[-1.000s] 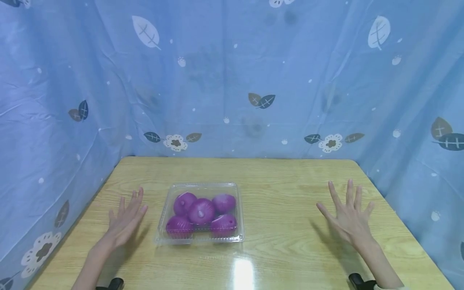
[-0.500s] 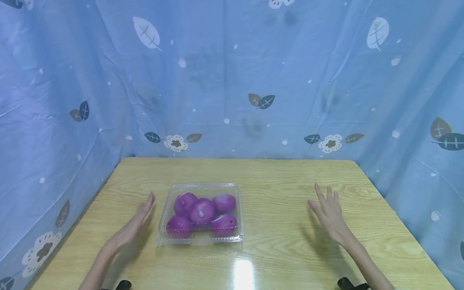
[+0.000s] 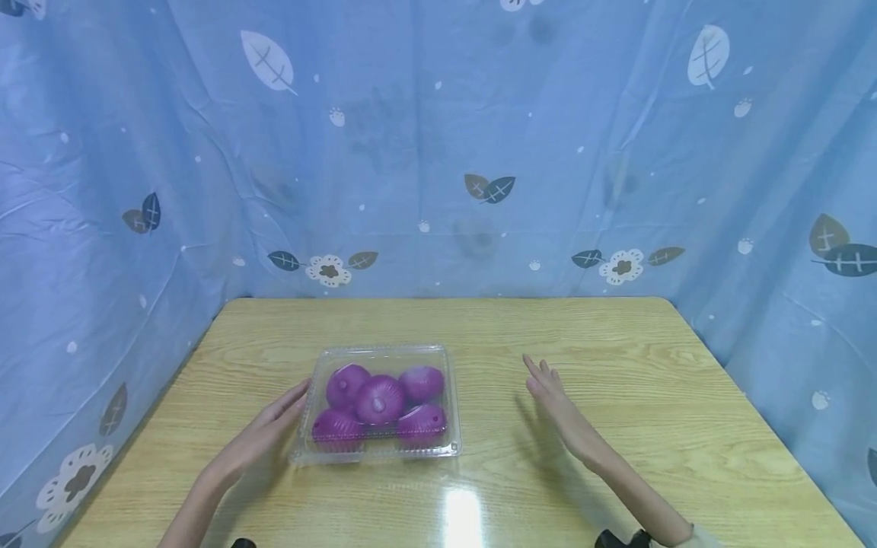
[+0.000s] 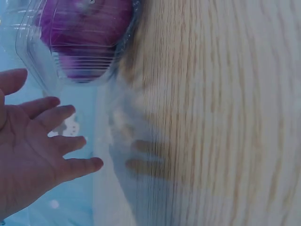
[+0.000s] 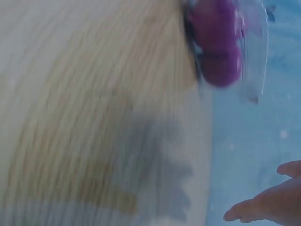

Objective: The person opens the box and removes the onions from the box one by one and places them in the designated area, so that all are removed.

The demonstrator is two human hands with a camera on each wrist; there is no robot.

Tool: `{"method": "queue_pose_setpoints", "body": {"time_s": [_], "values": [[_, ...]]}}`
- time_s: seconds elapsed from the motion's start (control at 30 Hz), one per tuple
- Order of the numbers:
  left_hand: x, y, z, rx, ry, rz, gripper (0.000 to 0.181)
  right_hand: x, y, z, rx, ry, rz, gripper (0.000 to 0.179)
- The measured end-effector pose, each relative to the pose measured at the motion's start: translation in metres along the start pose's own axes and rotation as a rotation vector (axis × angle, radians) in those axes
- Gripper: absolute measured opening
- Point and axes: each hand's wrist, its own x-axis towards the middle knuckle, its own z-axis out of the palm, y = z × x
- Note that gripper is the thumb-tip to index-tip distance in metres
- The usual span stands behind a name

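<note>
Between the empty, outstretched left hand [image 3: 260, 436] and right hand [image 3: 563, 416], a clear rectangular plastic box [image 3: 380, 452] of round purple onions [image 3: 380, 399] rests on the pale wooden worktop [image 3: 582, 327]. Its thin walls probably flex and slip; support low on both sides.

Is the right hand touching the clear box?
No, a strip of table shows between the right hand and the clear box.
</note>
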Motion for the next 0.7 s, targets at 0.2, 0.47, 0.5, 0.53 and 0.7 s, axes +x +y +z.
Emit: {"method": "queue_pose_setpoints", "body": {"time_s": [0.2, 0.47, 0.5, 0.53, 0.7], "values": [[-0.001, -0.003, 0.0, -0.006, -0.008, 0.064, 0.057, 0.008, -0.011, 0.038, 0.091, -0.075, -0.033, 0.058], [-0.002, -0.007, 0.003, -0.024, 0.036, 0.112, 0.052, 0.016, -0.023, 0.069, 0.294, -0.24, -0.076, 0.066], [-0.002, -0.006, 0.004, -0.024, 0.047, 0.11, 0.052, 0.016, -0.023, 0.07, 0.327, -0.261, -0.08, 0.067], [-0.001, -0.006, 0.005, -0.027, 0.058, 0.105, 0.052, 0.017, -0.023, 0.071, 0.358, -0.281, -0.083, 0.067], [-0.002, -0.007, 0.008, -0.084, 0.076, 0.052, 0.052, 0.02, -0.022, 0.074, 0.421, -0.328, -0.088, 0.076]]}}
